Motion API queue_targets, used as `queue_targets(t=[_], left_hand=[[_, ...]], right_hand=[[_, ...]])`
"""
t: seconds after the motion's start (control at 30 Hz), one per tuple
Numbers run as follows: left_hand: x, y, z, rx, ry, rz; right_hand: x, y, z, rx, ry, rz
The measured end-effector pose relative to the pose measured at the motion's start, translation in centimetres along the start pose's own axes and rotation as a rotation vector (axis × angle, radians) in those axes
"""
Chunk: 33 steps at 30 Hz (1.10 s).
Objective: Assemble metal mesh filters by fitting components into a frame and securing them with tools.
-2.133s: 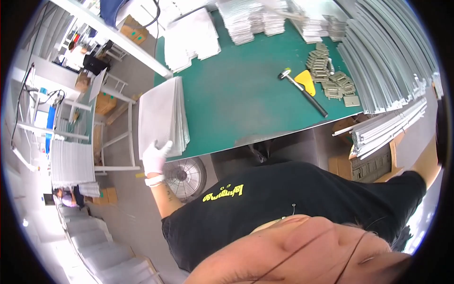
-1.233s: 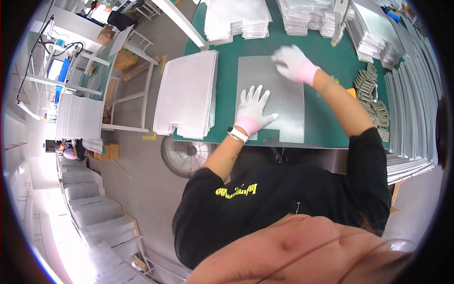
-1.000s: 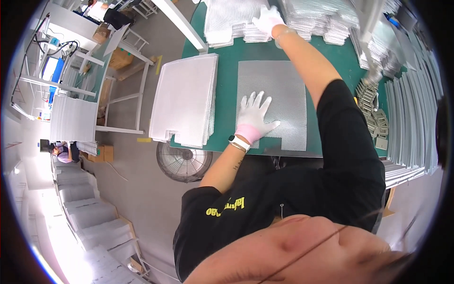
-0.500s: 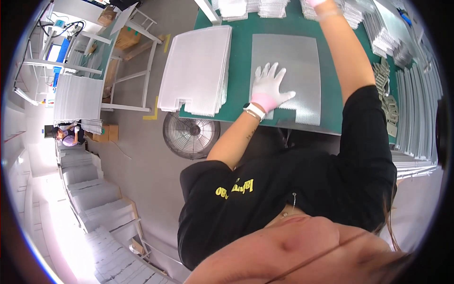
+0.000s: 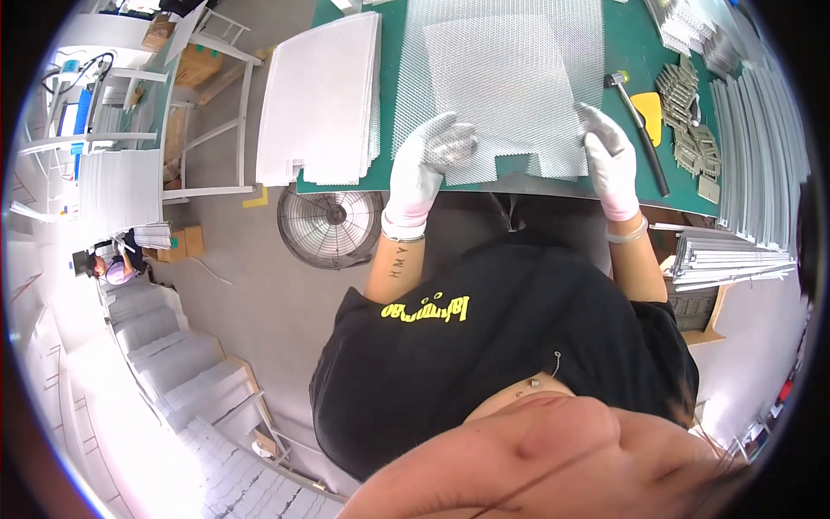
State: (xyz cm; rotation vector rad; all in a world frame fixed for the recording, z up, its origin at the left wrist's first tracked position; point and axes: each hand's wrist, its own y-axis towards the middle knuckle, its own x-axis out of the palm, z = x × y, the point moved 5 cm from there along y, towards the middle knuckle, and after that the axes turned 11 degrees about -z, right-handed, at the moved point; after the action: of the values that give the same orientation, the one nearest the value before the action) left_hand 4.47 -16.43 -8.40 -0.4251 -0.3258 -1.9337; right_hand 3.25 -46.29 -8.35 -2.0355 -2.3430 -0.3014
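Note:
Two silvery mesh sheets overlap on the green table before me, a wide mesh sheet [image 5: 413, 69] and a narrower-looking mesh sheet [image 5: 501, 86] with a notch in its near edge. My left hand [image 5: 424, 164], in a white glove with a pink cuff, has its fingers curled at the left edge of the mesh, whose pattern shows across them. At the right edge my right hand [image 5: 612, 164], gloved alike, holds the mesh between thumb and fingers. Their exact grip on each layer is hard to make out.
A stack of white-faced sheets [image 5: 320, 95] lies left on the green table [image 5: 618, 130]. To the right are a hammer [image 5: 640, 130], a yellow scraper-like piece [image 5: 648, 117], small metal parts [image 5: 683, 112] and long metal strips [image 5: 756, 156]. A floor fan [image 5: 333, 221] stands below; another person [image 5: 117, 268] is far left.
My right hand has come back from the far side of the table to the near right edge. Another mesh sheet now overlies the first. My left hand, earlier spread flat on it, has moved to its left edge.

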Motion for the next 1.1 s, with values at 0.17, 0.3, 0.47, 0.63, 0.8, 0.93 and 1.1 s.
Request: queue_targets(t=[0.17,0.3,0.47,0.63,0.8,0.93,1.1], left_hand=[[0.6,-1.5,-0.3,0.015,-0.805,-0.126],[0.3,-1.2,-0.1,-0.171,0.15,0.108],[1.6,-1.3,0.2,-0.056,1.045,0.297],[0.6,-0.6,-0.9,-0.183,1.136,0.308],[0.0,-0.6,-2.7,-0.174,1.262,0.287],[0.8,-0.5,-2.2,-0.174,1.364,0.31],[0.8,-0.4,-2.1,-0.156,1.39,0.293]], right_hand=[[-1.9,0.0,-0.7,-0.01,-0.032,0.011],[-1.6,0.4,-0.9,-0.004,-0.233,-0.064],[0.0,0.4,-0.6,0.185,-0.6,-0.047],[0.4,1.3,-0.5,0.132,-0.849,-0.066],[-0.1,1.4,1.3,0.011,-1.003,-0.083],[0.1,1.3,1.4,-0.01,-1.067,-0.071],[0.3,1.1,1.2,-0.011,-1.094,-0.07]])
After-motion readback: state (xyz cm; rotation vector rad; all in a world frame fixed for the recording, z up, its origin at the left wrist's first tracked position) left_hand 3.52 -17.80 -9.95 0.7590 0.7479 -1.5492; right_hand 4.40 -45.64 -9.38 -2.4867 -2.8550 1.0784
